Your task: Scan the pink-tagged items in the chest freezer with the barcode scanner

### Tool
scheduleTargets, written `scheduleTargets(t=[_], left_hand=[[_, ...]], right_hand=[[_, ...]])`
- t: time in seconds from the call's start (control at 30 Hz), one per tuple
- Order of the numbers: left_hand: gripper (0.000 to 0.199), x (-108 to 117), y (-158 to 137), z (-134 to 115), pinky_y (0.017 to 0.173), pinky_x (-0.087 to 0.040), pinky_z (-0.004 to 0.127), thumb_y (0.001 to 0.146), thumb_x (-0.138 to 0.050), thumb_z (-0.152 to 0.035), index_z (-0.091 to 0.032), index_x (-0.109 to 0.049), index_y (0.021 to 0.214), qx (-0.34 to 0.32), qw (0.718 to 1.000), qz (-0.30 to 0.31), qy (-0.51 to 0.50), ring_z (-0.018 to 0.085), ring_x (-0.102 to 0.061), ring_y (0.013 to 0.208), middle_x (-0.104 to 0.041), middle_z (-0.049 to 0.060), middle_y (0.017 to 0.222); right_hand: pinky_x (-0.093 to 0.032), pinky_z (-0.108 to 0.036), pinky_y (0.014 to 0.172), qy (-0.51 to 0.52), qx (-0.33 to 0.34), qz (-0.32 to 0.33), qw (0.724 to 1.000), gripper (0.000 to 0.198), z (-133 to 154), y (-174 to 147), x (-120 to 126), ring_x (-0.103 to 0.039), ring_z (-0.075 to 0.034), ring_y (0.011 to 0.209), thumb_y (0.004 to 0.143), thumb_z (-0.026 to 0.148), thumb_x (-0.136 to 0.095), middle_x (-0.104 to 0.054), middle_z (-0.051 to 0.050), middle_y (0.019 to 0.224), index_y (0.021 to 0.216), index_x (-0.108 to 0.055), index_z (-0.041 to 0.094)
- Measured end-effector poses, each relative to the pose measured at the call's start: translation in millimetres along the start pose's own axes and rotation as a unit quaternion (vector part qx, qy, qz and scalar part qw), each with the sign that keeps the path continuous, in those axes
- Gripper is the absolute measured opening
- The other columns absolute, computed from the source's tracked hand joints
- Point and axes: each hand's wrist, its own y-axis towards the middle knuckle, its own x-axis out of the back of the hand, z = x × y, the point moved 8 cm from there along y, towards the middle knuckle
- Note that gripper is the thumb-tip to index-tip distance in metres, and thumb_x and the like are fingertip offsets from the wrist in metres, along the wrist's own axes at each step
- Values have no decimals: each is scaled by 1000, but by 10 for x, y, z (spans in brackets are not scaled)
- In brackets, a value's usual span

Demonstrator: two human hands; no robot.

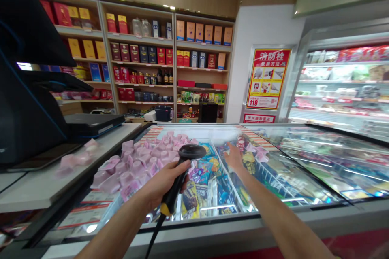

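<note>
My left hand (165, 180) is wrapped round the handle of a black barcode scanner (173, 192) with yellow trim and a cable hanging down. Left of it, a large heap of small pink cups (138, 162) lies on the freezer's glass top. My right hand (234, 157) reaches forward over the glass with its fingers stretched out and nothing visible in them. Just right of that hand are a few more pink cups (259, 153). Through the glass, bagged ice creams (205, 170) show between white wire dividers.
At left stand a black checkout terminal (30, 77) and a white counter (36, 188), with several pink cups (79, 162) on the counter. Shelves of boxed bottles (139, 54) line the back wall. A red sign (267, 79) and a lit display fridge (343, 81) are at right.
</note>
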Motion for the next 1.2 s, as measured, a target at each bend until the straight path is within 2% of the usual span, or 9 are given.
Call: scheduleTargets(t=[0.1, 0.23, 0.33, 0.47, 0.6, 0.73, 0.87, 1.03, 1.2], left_hand=[[28, -85, 52, 8, 41, -33, 19, 64, -56, -42, -17, -45, 62, 5, 1000, 5, -8, 7, -45, 40, -50, -5, 48], [28, -113, 124, 19, 41, -33, 20, 64, -55, -43, -17, -44, 62, -3, 1000, -19, -11, 7, -45, 39, -50, -5, 47], [27, -125, 180, 56, 42, -33, 20, 64, -55, -42, -17, -44, 63, 9, 1000, -21, -9, 7, -46, 39, -50, -5, 48], [26, -158, 235, 75, 42, -34, 20, 67, -54, -41, -17, -44, 64, 26, 1000, -3, 1, 7, -46, 41, -51, -4, 50], [25, -204, 244, 52, 42, -35, 20, 69, -52, -40, -17, -44, 67, 24, 1000, 7, 0, 7, -47, 42, -51, -4, 52], [25, -227, 210, 58, 42, -35, 20, 69, -51, -41, -17, -44, 69, 20, 1000, 18, 3, 7, -47, 42, -52, -4, 53], [27, -168, 134, 48, 42, -35, 20, 69, -51, -42, -17, -44, 67, 6, 1000, 20, -3, 7, -47, 43, -51, -4, 53], [27, -21, -19, -9, 42, -35, 20, 68, -52, -42, -17, -44, 67, -1, 1000, 3, -8, 7, -47, 43, -51, -3, 53], [27, 91, -164, -37, 42, -35, 19, 68, -53, -43, -16, -45, 70, -1, 1000, -17, -7, 6, -47, 43, -52, -4, 54]], right_hand=[[-28, -42, 85, -66, -27, -38, 997, 44, -496, 194, 224, -39, -25, 106, 70, 18, -43, -50, -11, 110, 114, -42, 18], [-25, -47, 85, -130, -43, -21, 990, 47, -958, 458, 272, -36, -26, 108, 71, 13, -39, -48, -12, 113, 117, -38, 20], [-23, -51, 84, -163, -16, 13, 986, 50, -1074, 597, 173, -34, -27, 110, 71, 9, -37, -48, -12, 113, 119, -35, 22], [-20, -53, 83, -182, 20, 45, 982, 43, -1063, 647, 71, -44, -26, 102, 72, 6, -35, -55, -12, 101, 111, -45, 22], [-23, -50, 83, -170, 45, 21, 984, 33, -927, 562, 150, -47, -27, 96, 68, 11, -44, -57, -13, 94, 100, -53, 18], [-26, -42, 84, -134, 81, 1, 988, 44, -610, 348, 190, -46, -25, 97, 64, 20, -53, -55, -10, 101, 108, -47, 19], [-32, -36, 81, 21, 104, -60, 993, 51, -161, 81, 199, -47, -21, 93, 66, 25, -50, -55, -6, 99, 115, -39, 19], [-38, -33, 77, 228, 181, -93, 952, 55, 398, -194, 120, -50, -18, 81, 64, 23, -50, -55, -6, 92, 117, -36, 16], [-38, -36, 79, 279, 197, -107, 934, 57, 687, -337, 85, -50, -18, 81, 62, 20, -50, -54, -6, 93, 117, -36, 16]])
